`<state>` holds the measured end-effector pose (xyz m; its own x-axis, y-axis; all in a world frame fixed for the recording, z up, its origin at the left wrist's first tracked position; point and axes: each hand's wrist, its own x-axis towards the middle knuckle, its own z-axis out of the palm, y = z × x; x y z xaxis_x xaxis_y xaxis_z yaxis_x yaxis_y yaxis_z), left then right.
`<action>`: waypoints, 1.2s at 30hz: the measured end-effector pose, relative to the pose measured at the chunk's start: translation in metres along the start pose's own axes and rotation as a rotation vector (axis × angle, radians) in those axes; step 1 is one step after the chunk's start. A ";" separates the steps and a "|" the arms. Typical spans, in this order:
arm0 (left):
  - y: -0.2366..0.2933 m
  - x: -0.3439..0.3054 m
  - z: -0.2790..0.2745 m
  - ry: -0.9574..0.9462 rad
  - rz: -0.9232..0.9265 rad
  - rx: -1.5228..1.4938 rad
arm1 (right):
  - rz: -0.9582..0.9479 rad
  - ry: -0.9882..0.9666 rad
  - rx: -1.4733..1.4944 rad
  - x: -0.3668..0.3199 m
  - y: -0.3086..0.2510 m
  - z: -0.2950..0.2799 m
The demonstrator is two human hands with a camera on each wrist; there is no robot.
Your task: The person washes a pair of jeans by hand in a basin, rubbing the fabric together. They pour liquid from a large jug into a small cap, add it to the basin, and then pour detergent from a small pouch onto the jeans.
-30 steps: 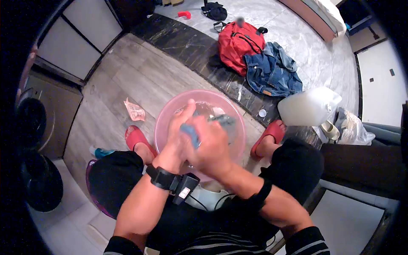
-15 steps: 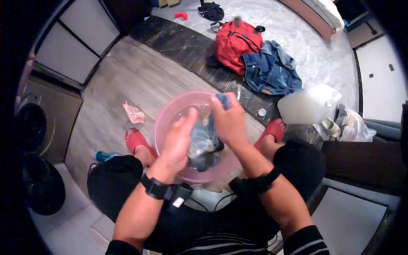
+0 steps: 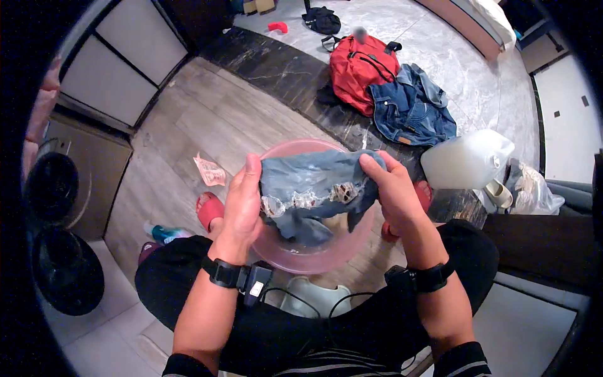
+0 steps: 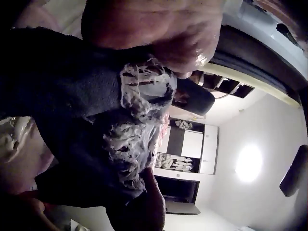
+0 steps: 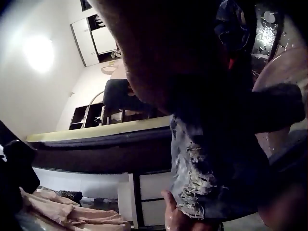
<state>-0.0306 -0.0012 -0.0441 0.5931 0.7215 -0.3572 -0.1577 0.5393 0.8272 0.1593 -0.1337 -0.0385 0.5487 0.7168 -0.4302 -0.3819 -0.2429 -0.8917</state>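
Observation:
A wet blue-grey denim garment (image 3: 301,168) with ripped, frayed holes is stretched out between both hands, over a pink basin (image 3: 314,265). My left hand (image 3: 242,200) grips its left end, thumb up. At the other end, my right hand (image 3: 401,190) holds it with the thumb on top of the fabric. White threads cross the torn patches, seen close up on the garment (image 4: 126,147) in the left wrist view. Part of the cloth hangs down inside the basin, where some water shows. In the right wrist view the denim (image 5: 190,163) runs down to the left hand (image 5: 177,216).
A red backpack (image 3: 361,72) and a denim jacket (image 3: 414,110) lie beyond the basin. At the right stands a white plastic jug (image 3: 465,160) near a shoe (image 3: 498,193). A crumpled paper (image 3: 210,171) and a teal bottle (image 3: 166,234) are on the left floor. Red slippers (image 3: 209,210) flank the basin.
The hands were rubbing together over the basin, then moved apart. The garment, bunched and low before, is now raised and spread between them.

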 end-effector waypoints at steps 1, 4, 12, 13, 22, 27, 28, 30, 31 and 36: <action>0.000 0.001 -0.001 -0.009 -0.010 -0.015 | 0.035 -0.019 0.026 -0.001 0.000 0.000; -0.003 0.006 -0.009 -0.040 -0.027 -0.034 | 0.104 -0.119 0.055 -0.003 0.000 -0.004; -0.004 0.013 -0.015 -0.073 -0.094 -0.056 | 0.227 -0.303 -0.059 -0.005 0.003 -0.007; -0.002 0.014 -0.016 -0.074 -0.115 -0.046 | 0.266 -0.324 -0.029 -0.003 0.003 -0.008; -0.016 0.023 -0.028 -0.076 -0.147 0.094 | 0.133 -0.278 0.117 0.012 0.035 -0.015; -0.029 0.032 -0.041 -0.026 -0.152 0.256 | 0.051 -0.307 -0.157 0.009 0.027 -0.007; -0.032 0.033 -0.042 -0.010 -0.161 0.311 | 0.061 -0.341 -0.148 0.011 0.028 -0.008; -0.048 0.041 -0.060 0.014 -0.188 0.413 | 0.096 -0.414 -0.171 0.016 0.037 -0.007; -0.055 0.047 -0.069 0.008 -0.180 0.471 | 0.127 -0.411 -0.165 0.014 0.039 -0.003; -0.069 0.064 -0.097 0.082 -0.156 0.643 | 0.065 -0.273 -0.169 0.023 0.069 0.000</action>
<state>-0.0583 0.0495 -0.1660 0.5051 0.7004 -0.5043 0.4426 0.2915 0.8480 0.1454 -0.1336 -0.1096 0.2989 0.8395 -0.4538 -0.2678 -0.3826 -0.8842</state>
